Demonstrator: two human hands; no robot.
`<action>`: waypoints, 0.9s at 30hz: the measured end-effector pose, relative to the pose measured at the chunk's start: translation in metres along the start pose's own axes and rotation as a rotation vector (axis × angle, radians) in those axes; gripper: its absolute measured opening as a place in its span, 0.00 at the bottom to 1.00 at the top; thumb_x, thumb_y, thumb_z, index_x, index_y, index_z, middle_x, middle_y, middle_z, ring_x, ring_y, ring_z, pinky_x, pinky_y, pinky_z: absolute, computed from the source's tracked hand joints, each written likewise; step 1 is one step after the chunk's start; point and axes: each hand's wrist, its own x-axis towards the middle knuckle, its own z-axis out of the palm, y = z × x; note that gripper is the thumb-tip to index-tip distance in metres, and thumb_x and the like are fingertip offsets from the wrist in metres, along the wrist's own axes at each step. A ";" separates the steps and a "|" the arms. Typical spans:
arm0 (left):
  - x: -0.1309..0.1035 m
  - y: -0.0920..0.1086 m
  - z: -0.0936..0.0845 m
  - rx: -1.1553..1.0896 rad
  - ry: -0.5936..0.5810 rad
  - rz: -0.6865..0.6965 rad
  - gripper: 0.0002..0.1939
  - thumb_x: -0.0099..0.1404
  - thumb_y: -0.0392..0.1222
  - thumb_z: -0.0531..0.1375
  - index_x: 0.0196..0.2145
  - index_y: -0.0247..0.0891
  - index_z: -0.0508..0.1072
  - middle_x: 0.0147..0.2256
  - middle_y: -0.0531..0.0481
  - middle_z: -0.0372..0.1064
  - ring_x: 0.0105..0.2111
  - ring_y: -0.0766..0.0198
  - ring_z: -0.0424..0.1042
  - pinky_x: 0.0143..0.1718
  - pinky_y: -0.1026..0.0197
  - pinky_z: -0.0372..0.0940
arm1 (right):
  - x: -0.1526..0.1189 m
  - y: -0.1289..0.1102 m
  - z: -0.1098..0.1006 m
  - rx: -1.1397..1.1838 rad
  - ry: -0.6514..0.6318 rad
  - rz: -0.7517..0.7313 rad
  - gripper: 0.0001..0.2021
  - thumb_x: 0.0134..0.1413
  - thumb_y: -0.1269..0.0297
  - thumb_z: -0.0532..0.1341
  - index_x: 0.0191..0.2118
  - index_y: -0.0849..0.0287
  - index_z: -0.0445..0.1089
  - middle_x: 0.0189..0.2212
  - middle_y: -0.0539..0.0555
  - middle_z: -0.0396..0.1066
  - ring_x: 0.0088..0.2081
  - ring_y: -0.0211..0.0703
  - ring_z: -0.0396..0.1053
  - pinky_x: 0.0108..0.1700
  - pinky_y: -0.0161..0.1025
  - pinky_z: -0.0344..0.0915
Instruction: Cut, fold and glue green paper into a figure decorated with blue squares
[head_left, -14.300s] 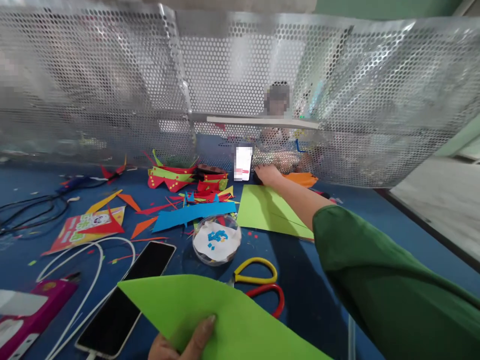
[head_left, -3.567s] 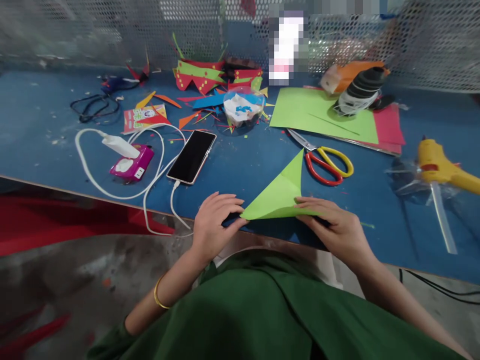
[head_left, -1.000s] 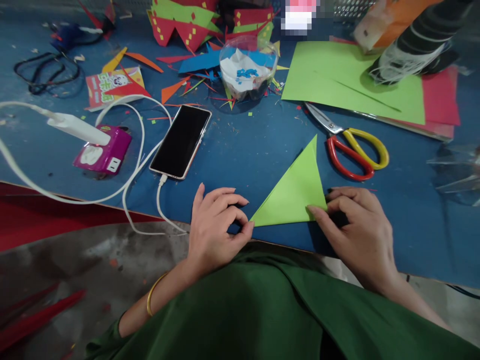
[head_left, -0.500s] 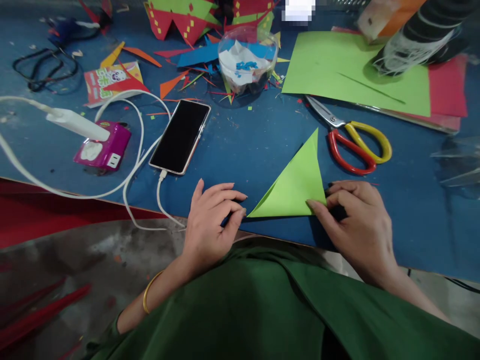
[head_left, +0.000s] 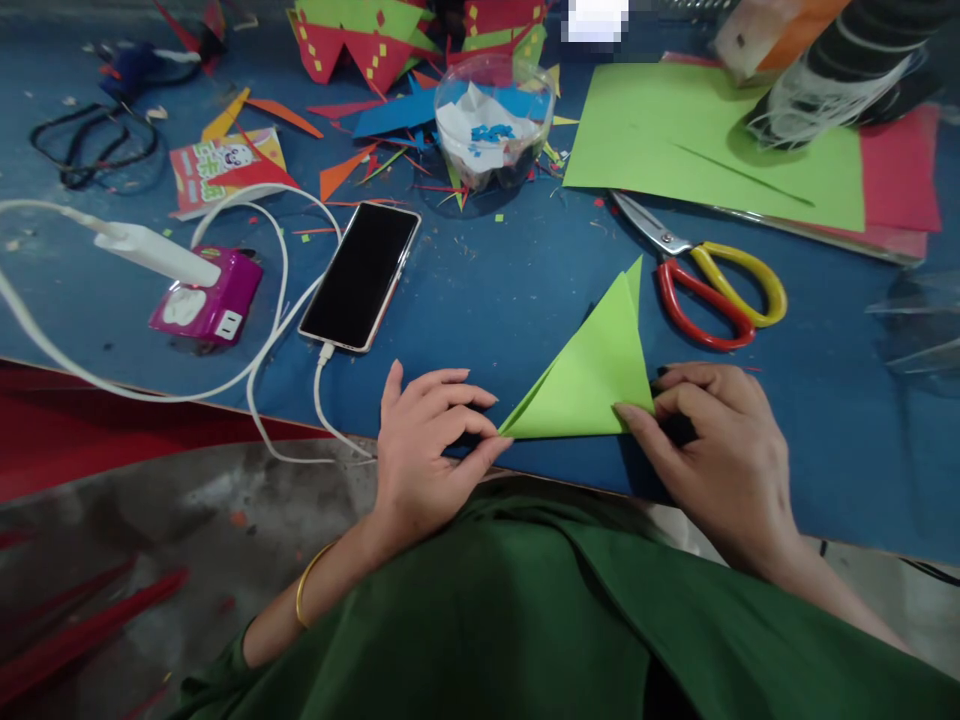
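Observation:
A sheet of light green paper (head_left: 585, 375), folded into a triangle, lies near the front edge of the blue table. Its layers stand slightly apart at the top tip and along the slanted left side. My left hand (head_left: 431, 440) pinches the left corner between thumb and forefinger, the other fingers stretched out. At the lower right corner my right hand (head_left: 712, 440) grips the paper, thumb on top and fingers bent at its edge. Scissors (head_left: 705, 275) with one red and one yellow handle lie just beyond my right hand, blades partly beside the green sheets.
A phone (head_left: 361, 275) on a white cable lies left, beside a purple power adapter (head_left: 210, 295). Behind are a clear bowl (head_left: 495, 120) of paper bits, coloured scraps (head_left: 349, 170), green sheets (head_left: 712, 140) and a black thread cone (head_left: 840, 75). A clear plastic object (head_left: 919, 320) sits far right.
My left hand has moved slightly right and its thumb and forefinger have closed on the paper's left corner. The paper's top layers have shifted apart at the tip. My right hand keeps its grip.

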 end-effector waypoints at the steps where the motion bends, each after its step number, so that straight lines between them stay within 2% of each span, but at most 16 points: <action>1: -0.001 -0.001 0.000 0.015 -0.003 0.018 0.10 0.61 0.39 0.68 0.23 0.43 0.75 0.37 0.54 0.79 0.50 0.54 0.74 0.67 0.36 0.40 | 0.000 0.000 0.000 0.001 0.000 -0.001 0.13 0.60 0.59 0.64 0.28 0.56 0.64 0.35 0.56 0.69 0.42 0.53 0.70 0.41 0.50 0.65; 10: -0.003 0.000 -0.001 0.045 -0.004 0.016 0.10 0.63 0.40 0.66 0.24 0.43 0.75 0.37 0.53 0.79 0.50 0.53 0.73 0.67 0.35 0.41 | 0.001 0.000 0.001 -0.009 -0.013 -0.003 0.14 0.60 0.59 0.64 0.27 0.57 0.64 0.35 0.57 0.68 0.42 0.54 0.70 0.41 0.51 0.65; 27: -0.002 0.004 0.007 0.157 0.006 -0.004 0.11 0.63 0.37 0.62 0.23 0.41 0.69 0.36 0.52 0.77 0.50 0.54 0.72 0.66 0.35 0.43 | 0.000 0.001 0.004 -0.039 0.000 0.011 0.14 0.60 0.60 0.63 0.26 0.56 0.62 0.36 0.57 0.69 0.43 0.54 0.70 0.41 0.51 0.64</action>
